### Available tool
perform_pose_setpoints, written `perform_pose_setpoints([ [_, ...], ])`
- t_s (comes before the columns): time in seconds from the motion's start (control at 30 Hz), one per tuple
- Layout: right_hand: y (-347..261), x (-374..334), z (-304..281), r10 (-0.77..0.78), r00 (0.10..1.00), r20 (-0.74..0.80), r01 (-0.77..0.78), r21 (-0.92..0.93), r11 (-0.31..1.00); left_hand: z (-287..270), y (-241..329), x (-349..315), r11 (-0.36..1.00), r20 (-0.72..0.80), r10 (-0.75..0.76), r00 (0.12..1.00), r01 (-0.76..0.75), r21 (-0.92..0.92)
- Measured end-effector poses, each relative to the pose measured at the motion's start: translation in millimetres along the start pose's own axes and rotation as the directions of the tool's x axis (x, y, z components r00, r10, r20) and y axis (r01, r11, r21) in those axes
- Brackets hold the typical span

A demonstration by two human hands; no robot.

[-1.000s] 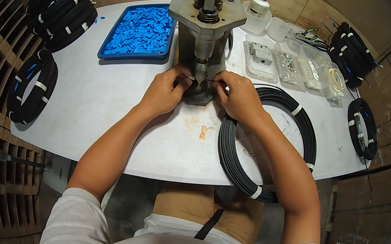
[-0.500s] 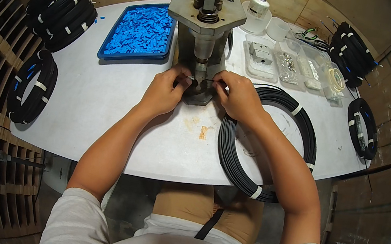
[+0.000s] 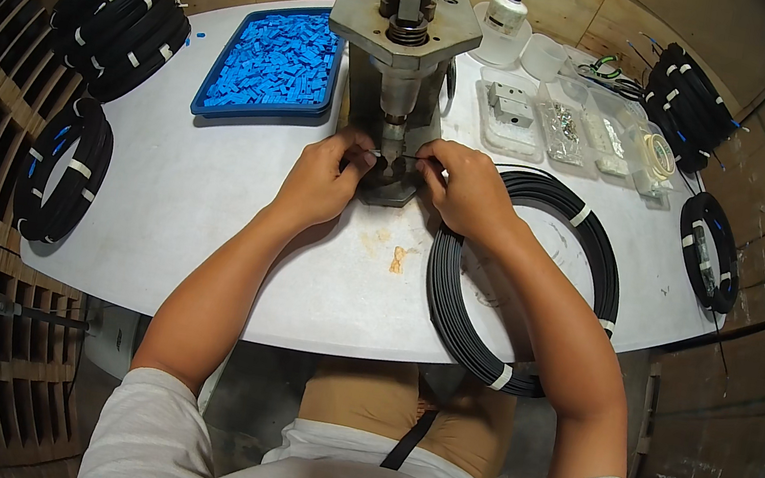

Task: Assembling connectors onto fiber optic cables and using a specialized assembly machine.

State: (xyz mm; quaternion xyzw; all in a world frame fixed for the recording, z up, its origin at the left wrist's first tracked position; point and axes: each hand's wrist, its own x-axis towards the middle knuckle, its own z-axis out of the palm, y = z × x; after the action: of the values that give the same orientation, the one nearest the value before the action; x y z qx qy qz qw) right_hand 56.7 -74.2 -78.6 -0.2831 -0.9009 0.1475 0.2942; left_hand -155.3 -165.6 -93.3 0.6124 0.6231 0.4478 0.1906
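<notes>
At the base of the metal bench press (image 3: 378, 105), both of my hands work close together, one on each side of the tooling under its ram. My left hand (image 3: 325, 176) is closed in a pinch on the left side. A small pale tip shows at its fingertips, too small to name. On the right side, my right hand (image 3: 464, 190) pinches a thin black cable (image 3: 410, 156) whose end points into the press tooling. Beneath my right forearm lies a large coil of black cable (image 3: 607, 273), bound with white ties. Fingers and tooling hide where the cable ends.
A blue tray (image 3: 197, 103) full of small blue pieces sits left of the press. Black cable coils (image 3: 123, 22) are stacked at the far left, with more coils (image 3: 690, 102) at the right. Clear plastic boxes (image 3: 508, 139) of small parts and a white bottle (image 3: 506, 12) stand right of the press.
My hands and the cable keep their places at the press. The yellow label at the lower left has shifted slightly downward.
</notes>
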Motion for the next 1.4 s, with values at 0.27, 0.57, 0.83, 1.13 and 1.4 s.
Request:
perform_pose_setpoints([
  [0.27, -1.4, 0.5, -0.4, 0.018, 1.000, 0.012, -0.018, 0.002, 1.000, 1.5, -5.4, -0.1, 1.000, -0.017, 0.023, 1.000, -0.023, 0.003],
  [0.57, 0.2, 0.6, 0.7, 0.010, 1.000, 0.005, -0.010, 0.008, 1.000, 1.5, -4.6, -0.1, 1.000, -0.013, 0.019, 1.000, -0.019, -0.007],
  [0.83, 1.9, 0.0, 2.3, -0.005, 1.000, -0.015, 0.005, 0.022, 1.000, 0.9, -4.5, 0.0, 1.000, -0.012, 0.021, 1.000, -0.021, -0.011],
  [1.13, 1.2, 0.2, 1.4, -0.010, 1.000, -0.014, 0.011, 0.019, 1.000, -0.3, -2.0, 0.3, 1.000, 0.002, -0.002, 1.000, 0.002, -0.001],
  [1.4, 1.4, 0.3, 2.2, -0.004, 1.000, -0.013, 0.005, 0.005, 1.000, 0.0, -4.2, 1.1, 1.000, 0.007, 0.002, 1.000, -0.002, 0.007],
])
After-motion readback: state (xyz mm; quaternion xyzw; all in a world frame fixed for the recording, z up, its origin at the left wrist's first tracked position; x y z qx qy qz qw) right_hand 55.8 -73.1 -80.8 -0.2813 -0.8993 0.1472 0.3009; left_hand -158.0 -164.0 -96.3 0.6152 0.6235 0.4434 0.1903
